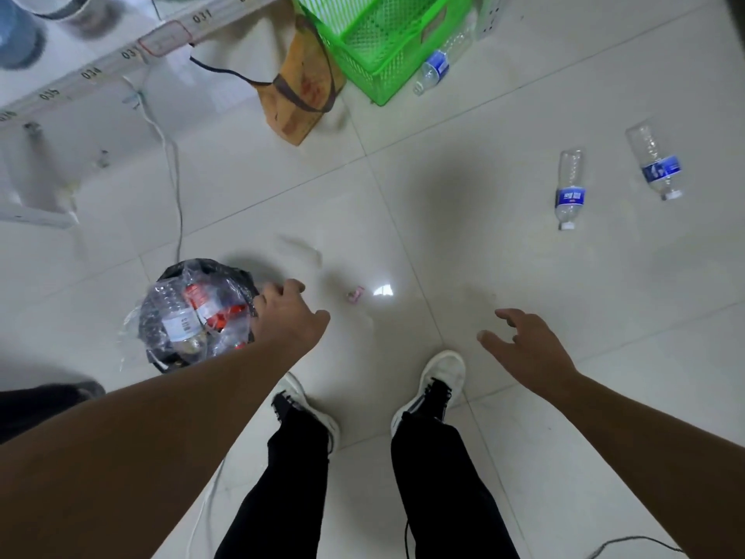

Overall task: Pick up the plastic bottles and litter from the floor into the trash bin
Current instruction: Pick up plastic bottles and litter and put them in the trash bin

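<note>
A black trash bin [161, 276] with a clear liner stands on the floor at the lower left, holding plastic bottles and red wrappers. My left hand [288, 312] hovers at its right rim, fingers curled, nothing visible in it. My right hand [524, 344] hangs open over bare floor. Two clear bottles with blue labels lie at the right: one [569, 189] nearer, one [655, 161] farther right. A third bottle [437, 66] rests against the green basket. A small pink scrap of litter [356, 294] lies between my hands.
A green plastic basket [383, 38] and an orange-brown bag [300, 86] stand at the top. A white numbered shelf frame [100, 66] runs along the upper left. A white cable [173, 187] trails toward the bin. My two shoes [431, 389] stand below.
</note>
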Action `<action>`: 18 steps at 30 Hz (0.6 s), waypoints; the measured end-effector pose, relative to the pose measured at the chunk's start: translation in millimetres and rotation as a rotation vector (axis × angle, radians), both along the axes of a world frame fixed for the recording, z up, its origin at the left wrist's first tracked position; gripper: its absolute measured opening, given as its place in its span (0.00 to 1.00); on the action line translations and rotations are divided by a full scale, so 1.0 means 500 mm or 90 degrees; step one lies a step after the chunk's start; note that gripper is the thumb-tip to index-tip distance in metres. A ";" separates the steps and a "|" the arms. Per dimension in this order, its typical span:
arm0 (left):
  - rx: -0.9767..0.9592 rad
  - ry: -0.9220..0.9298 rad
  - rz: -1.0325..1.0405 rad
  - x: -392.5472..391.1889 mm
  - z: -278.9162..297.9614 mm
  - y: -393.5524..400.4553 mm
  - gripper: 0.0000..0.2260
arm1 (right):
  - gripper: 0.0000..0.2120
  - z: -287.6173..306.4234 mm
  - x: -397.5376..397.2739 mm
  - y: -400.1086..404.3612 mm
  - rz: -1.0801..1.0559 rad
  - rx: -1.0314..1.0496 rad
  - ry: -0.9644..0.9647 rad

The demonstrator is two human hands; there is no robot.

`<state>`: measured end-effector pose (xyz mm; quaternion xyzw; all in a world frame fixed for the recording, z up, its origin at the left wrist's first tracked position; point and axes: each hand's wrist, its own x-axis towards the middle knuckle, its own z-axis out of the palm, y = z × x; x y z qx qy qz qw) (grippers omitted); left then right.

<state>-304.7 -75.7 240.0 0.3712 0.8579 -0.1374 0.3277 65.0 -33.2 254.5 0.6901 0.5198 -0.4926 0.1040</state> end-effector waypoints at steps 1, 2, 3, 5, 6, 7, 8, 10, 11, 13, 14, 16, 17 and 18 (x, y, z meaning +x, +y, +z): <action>-0.001 -0.007 -0.001 0.000 -0.004 -0.003 0.31 | 0.32 -0.001 -0.008 0.002 0.009 0.001 0.000; -0.002 -0.015 -0.002 -0.003 -0.009 -0.008 0.31 | 0.32 -0.003 -0.018 0.004 0.019 0.000 -0.001; 0.000 -0.023 0.001 -0.006 -0.014 -0.013 0.31 | 0.33 -0.006 -0.031 0.005 0.029 -0.002 -0.002; 0.001 -0.046 0.017 -0.013 -0.028 -0.024 0.31 | 0.33 -0.014 -0.061 0.006 0.039 -0.012 -0.002; -0.003 -0.059 0.022 -0.017 -0.037 -0.028 0.31 | 0.33 -0.020 -0.079 0.006 0.044 -0.017 -0.002; -0.008 -0.071 0.025 -0.022 -0.046 -0.032 0.31 | 0.34 -0.027 -0.100 0.004 0.050 -0.022 -0.003; -0.011 -0.082 0.025 -0.029 -0.057 -0.036 0.31 | 0.34 -0.034 -0.123 0.003 0.058 -0.027 -0.005; -0.014 -0.102 0.018 -0.047 -0.078 -0.042 0.31 | 0.34 -0.054 -0.177 0.002 0.071 -0.039 -0.001; -0.014 -0.107 0.008 -0.058 -0.091 -0.048 0.31 | 0.34 -0.069 -0.206 0.001 0.079 -0.044 0.005; -0.022 -0.108 -0.019 -0.078 -0.123 -0.053 0.32 | 0.34 -0.106 -0.267 0.000 0.104 -0.053 0.013; -0.032 -0.113 -0.021 -0.085 -0.142 -0.050 0.33 | 0.34 -0.128 -0.298 0.000 0.110 -0.053 0.017; -0.039 -0.136 0.024 -0.097 -0.182 -0.028 0.35 | 0.34 -0.181 -0.359 -0.001 0.108 -0.046 0.028; -0.032 -0.145 0.047 -0.105 -0.205 -0.010 0.35 | 0.34 -0.207 -0.390 -0.002 0.097 -0.042 0.029; -0.021 -0.150 0.064 -0.113 -0.230 0.010 0.34 | 0.33 -0.236 -0.415 -0.002 0.090 -0.035 0.029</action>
